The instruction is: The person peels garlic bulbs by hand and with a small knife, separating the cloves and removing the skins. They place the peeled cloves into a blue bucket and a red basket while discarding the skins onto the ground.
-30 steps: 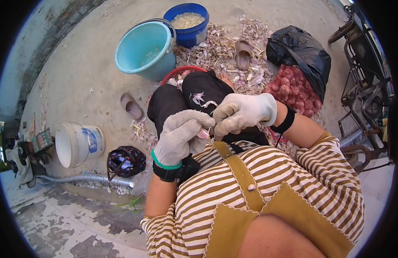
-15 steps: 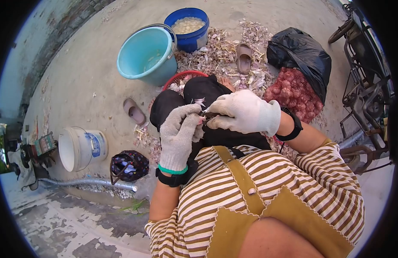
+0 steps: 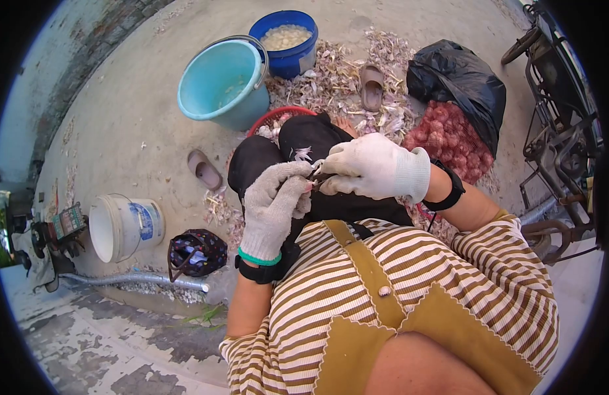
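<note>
My left hand, in a grey-white knit glove with a green cuff, is closed in a pinch on a garlic clove above my lap. My right hand, in a white glove, is closed on a small dark knife, mostly hidden by the fingers and touching the clove. A strip of papery garlic skin shows just beyond the fingertips. Past my knees, a red basket with garlic in it is partly covered by my legs.
Beyond stand a light-blue bucket and a dark-blue bucket with peeled cloves. Garlic skins litter the floor around a slipper. At right lie a red mesh sack of garlic and a black bag. A white bucket lies left.
Both hands stay together over my lap, with only slight finger shifts. The strip of garlic skin by the fingertips sits a little lower and more to the left.
</note>
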Available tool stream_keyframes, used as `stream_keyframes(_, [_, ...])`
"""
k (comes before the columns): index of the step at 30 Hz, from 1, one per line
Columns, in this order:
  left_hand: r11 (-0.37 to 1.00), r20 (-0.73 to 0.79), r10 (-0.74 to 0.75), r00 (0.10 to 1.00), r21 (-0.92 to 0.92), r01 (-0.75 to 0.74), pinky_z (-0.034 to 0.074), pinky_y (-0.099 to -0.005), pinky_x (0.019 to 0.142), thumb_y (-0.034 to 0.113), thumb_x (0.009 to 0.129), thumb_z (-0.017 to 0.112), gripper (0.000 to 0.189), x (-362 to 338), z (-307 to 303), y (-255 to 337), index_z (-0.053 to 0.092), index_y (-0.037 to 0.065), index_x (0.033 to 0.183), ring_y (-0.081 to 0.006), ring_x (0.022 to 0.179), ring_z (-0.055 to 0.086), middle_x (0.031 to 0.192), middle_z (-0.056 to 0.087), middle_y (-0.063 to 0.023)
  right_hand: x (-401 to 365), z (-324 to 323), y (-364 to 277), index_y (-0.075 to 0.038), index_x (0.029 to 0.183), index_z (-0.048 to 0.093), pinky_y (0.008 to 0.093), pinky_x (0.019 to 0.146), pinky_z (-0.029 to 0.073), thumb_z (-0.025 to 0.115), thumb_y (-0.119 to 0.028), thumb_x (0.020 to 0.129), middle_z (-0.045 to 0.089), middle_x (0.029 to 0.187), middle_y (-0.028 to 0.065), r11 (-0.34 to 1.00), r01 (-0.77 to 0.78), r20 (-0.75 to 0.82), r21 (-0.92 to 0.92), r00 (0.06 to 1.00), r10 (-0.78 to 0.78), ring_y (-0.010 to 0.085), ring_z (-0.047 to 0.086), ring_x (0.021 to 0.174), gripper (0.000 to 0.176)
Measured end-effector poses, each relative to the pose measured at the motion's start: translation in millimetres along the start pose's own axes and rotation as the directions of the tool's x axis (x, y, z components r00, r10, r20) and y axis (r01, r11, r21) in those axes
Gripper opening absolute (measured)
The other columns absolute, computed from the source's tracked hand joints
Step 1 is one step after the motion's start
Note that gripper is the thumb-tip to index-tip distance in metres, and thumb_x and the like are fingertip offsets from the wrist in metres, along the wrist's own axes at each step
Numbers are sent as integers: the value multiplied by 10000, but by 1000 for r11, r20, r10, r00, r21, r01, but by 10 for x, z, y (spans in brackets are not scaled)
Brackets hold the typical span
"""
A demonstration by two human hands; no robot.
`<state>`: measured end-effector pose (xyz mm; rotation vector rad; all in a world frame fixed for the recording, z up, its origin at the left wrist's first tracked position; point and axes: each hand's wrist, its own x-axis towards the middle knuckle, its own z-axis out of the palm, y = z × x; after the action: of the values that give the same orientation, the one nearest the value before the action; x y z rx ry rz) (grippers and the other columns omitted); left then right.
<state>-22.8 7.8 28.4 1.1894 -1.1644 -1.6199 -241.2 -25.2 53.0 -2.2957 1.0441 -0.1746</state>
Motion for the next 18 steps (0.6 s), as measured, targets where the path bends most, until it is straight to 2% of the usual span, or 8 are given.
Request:
stream_keyframes(2, [999, 41, -26, 999, -23, 27, 466, -205, 527, 80, 926, 587, 169, -3, 0, -5, 661, 30, 1070, -67, 606, 588, 790, 667, -34, -3, 6, 8, -90, 955, 666, 415, 706, 513, 599, -339, 894, 644, 854, 139, 1000, 4, 25, 13, 1000, -4, 324, 653, 828, 265])
stream_keyframes(4, [953, 10, 178, 984, 249, -175, 490, -229, 543, 53, 907, 610, 153, -7, 25, -24, 666, 22, 1046, -81, 613, 610, 818, 681, -55, -5, 61, 37, -107, 986, 671, 395, 693, 511, 620, -327, 871, 639, 889, 104, 999, 15, 18, -35, 1000, -14, 295, 646, 797, 254])
stream_keyframes(5, [882, -6, 304, 953, 380, -279, 526, -272, 614, 18, 873, 636, 152, 4, 44, -63, 668, 19, 1022, -145, 672, 661, 872, 693, -96, -1, 67, 26, -107, 986, 671, 395, 693, 511, 620, -327, 871, 639, 889, 104, 999, 14, 19, -34, 1000, -13, 295, 646, 797, 254])
stream_keyframes(7, [828, -5, 368, 930, 456, -326, 532, -289, 651, 12, 859, 650, 164, 28, 38, -107, 666, 21, 1022, -182, 715, 674, 899, 693, -112, 17, 66, -7, -103, 951, 674, 398, 674, 511, 620, -304, 861, 640, 842, 103, 998, -55, -15, -39, 998, 54, 295, 648, 763, 227])
stream_keyframes(11, [704, -13, 532, 847, 562, -434, 538, -324, 734, 1, 832, 674, 190, 71, 63, -164, 662, 27, 1020, -258, 819, 687, 938, 689, -132, 44, 213, 53, -102, 915, 675, 396, 658, 511, 626, -283, 850, 638, 805, 97, 994, -34, -128, -105, 992, 20, 294, 650, 744, 198])
stream_keyframes(12, [706, -11, 528, 849, 561, -432, 538, -324, 734, 1, 832, 674, 190, 77, 78, -196, 662, 27, 1020, -258, 819, 687, 938, 689, -132, 55, 242, 48, -99, 905, 666, 395, 649, 510, 626, -276, 849, 636, 805, 94, 991, -38, -171, -132, 985, 15, 293, 650, 747, 190])
stream_keyframes(14, [636, -92, 626, 774, 635, -439, 539, -322, 723, 11, 826, 689, 206, 123, 98, -263, 659, 32, 1029, -253, 809, 687, 938, 687, -128, 98, 298, 64, -95, 895, 657, 394, 641, 509, 626, -269, 848, 635, 804, 92, 986, -46, -219, -160, 976, 10, 292, 651, 749, 184])
stream_keyframes(18, [672, -211, 620, 756, 641, -372, 540, -332, 710, 24, 821, 701, 214, 224, 113, -386, 656, 38, 1031, -261, 798, 685, 925, 684, -124, 215, 437, 107, -82, 854, 619, 392, 624, 510, 627, -268, 848, 627, 790, 87, 981, -82, -315, -173, 949, 24, 284, 655, 742, 186])
